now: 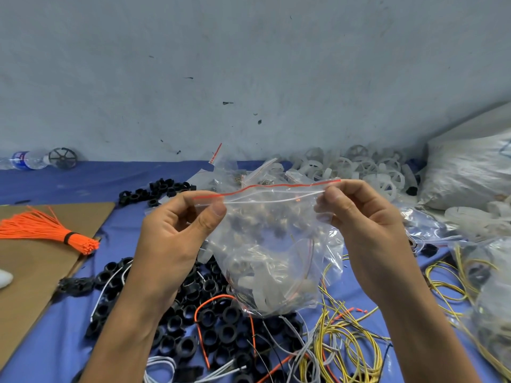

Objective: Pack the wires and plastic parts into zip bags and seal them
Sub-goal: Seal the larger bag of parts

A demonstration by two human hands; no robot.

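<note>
Zip bag point(271, 244) hung in air between both hands, above table point(83, 183); white plastic parts and thin wires inside. Left hand point(177, 230): grip pinched tight on bag's top-left corner. Right hand point(365, 225): grip pinched top-right corner. Seal closed or not, could not tell. Black rings point(218, 327) and yellow wires point(340, 335) heaped underneath on table.

Left hand point(171, 230) and right hand point(367, 225) raised, thumbs pinching against forefingers
</note>
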